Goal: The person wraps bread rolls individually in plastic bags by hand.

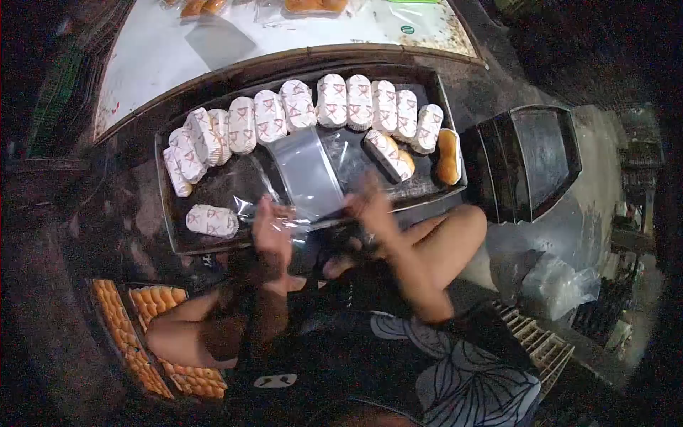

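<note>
A dark tray [213,250] holds several bread rolls in white printed paper [269,116], mostly in a row along its far side. One wrapped roll [212,221] lies alone at the near left. At the right are a partly wrapped roll [390,156] and a roll with its brown side showing [448,158]. Clear plastic bags [307,174] lie over the tray's middle. My left hand [272,231] is at the bags' near left corner, and my right hand [370,205] is at their near right edge. Both hands are blurred, so their grip is unclear.
A white board [171,53] with bagged bread stands beyond the tray. Stacked dark trays [523,164] are at the right, with a bundle of clear plastic [558,285] nearer. Trays of brown rolls [128,334] lie at the lower left, and a slatted crate [541,345] at the lower right.
</note>
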Demonstrator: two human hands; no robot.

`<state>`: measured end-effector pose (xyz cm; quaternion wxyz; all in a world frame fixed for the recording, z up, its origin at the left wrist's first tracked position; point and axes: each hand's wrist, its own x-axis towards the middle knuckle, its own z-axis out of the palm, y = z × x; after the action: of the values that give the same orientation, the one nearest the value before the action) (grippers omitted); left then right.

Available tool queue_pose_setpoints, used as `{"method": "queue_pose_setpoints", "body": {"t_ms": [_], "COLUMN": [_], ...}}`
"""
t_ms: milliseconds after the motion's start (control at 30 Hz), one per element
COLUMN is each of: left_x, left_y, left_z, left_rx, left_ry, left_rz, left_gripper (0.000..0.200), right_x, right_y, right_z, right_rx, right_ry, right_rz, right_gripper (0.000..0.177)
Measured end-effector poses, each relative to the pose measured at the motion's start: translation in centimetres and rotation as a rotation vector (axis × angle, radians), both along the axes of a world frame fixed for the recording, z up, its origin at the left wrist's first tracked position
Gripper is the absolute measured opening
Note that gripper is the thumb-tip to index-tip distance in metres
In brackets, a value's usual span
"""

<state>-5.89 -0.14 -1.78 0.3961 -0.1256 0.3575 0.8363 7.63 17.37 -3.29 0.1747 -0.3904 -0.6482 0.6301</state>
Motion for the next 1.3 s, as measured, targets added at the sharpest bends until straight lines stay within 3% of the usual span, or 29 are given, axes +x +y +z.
{"method": "queue_pose_setpoints", "body": {"t_ms": [33,67,100,167,200,267,300,367,433,467,567,600,633,700,733,767,833,900,967,1033,1100,1133,1167,1200,1233,1300], "left_x": [-0.7,-1.8,-2.2,-3.0,-3.6,-4.7,-4.3,-3.6,-2.5,-1.8,-1.4,-2.2,-1.5,0.2,-0.2,0.5,3.0,4.2,5.5,5.1,3.6,3.1,3.3,3.3,3.0,1.5], "left_y": [0.0,0.7,0.7,0.2,0.1,0.2,-0.3,-0.3,0.6,1.2,1.6,-0.6,-1.1,-1.8,-1.4,-2.0,-2.4,-0.4,0.4,1.0,1.7,1.9,1.5,1.0,0.9,0.7], "left_z": [-0.1,2.7,3.9,5.1,4.8,6.1,6.5,6.1,6.5,7.4,7.8,3.4,1.9,-0.3,3.5,5.3,1.8,4.5,5.5,6.2,4.3,2.4,0.0,-2.3,-2.7,-2.9], "left_rx": [0.002,-0.073,-0.085,0.237,0.280,0.260,0.248,0.248,0.253,0.072,-0.030,0.609,0.610,0.082,0.133,0.314,-0.355,-0.120,-0.098,-0.149,-0.469,-0.973,-0.973,-1.067,-1.129,-1.156], "left_ry": [-0.013,-0.209,-0.211,-0.240,-0.261,-0.277,-0.318,-0.240,0.052,0.289,0.269,0.236,0.233,-0.116,0.087,-0.043,1.025,-0.124,0.040,-0.078,0.685,1.541,1.534,1.613,1.638,1.617], "left_rz": [0.116,0.304,0.307,0.296,0.345,0.413,0.467,0.463,0.302,0.307,0.323,-0.045,-0.043,0.047,0.041,0.181,0.123,0.255,0.065,0.063,-0.148,-0.200,-0.200,-0.685,-1.181,-1.178], "left_gripper": [0.038,0.030,0.030,0.030,0.031,0.031,0.032,0.042,0.051,0.051,0.046,0.042,0.042,0.051,0.053,0.050,0.051,0.055,0.053,0.052,0.054,0.053,0.053,0.045,0.038,0.029], "right_x": [0.5,2.2,2.4,2.0,1.5,-0.1,-0.9,-2.1,-2.6,-3.0,-2.0,-2.5,-3.2,-4.0,-3.8,-3.1,-2.8,-4.8,-6.4,-8.5,-12.9,-15.2,-17.4,-19.0,-19.8,-15.7], "right_y": [4.8,9.4,12.6,12.5,10.8,3.6,0.2,-2.9,-4.8,-5.2,-8.0,-8.6,-8.9,-8.9,-9.1,-9.7,-10.1,-8.9,-6.7,-3.8,1.1,2.4,3.5,3.8,3.0,0.2], "right_z": [1.9,-0.4,-1.3,-2.1,-1.5,5.3,8.6,9.9,11.8,12.1,11.3,12.0,12.4,12.7,12.1,13.2,10.3,10.0,8.7,9.0,9.6,13.7,15.8,16.0,14.9,12.0], "right_rx": [0.707,1.247,0.482,0.607,0.744,0.999,0.995,1.257,1.373,1.290,1.191,1.144,1.144,0.953,0.852,0.548,0.591,0.414,0.441,0.629,0.865,0.839,0.685,0.625,0.851,0.776], "right_ry": [-0.361,-0.528,-0.439,-0.343,-0.182,-0.096,0.028,0.383,0.299,0.274,0.329,0.297,0.294,0.181,0.276,0.313,0.197,-0.007,0.028,-0.101,-0.021,-0.151,0.087,0.296,0.414,0.204], "right_rz": [0.048,0.030,0.142,0.238,0.222,0.163,0.167,0.277,0.344,0.365,0.437,0.382,0.385,0.447,0.522,0.540,0.445,0.350,0.364,0.577,0.326,0.172,0.049,0.089,0.062,0.341], "right_gripper": [0.075,0.077,0.069,0.057,0.050,0.051,0.044,0.033,0.028,0.026,0.028,0.036,0.036,0.047,0.052,0.051,0.049,0.047,0.046,0.034,0.024,0.018,0.023,0.024,0.034,0.045]}}
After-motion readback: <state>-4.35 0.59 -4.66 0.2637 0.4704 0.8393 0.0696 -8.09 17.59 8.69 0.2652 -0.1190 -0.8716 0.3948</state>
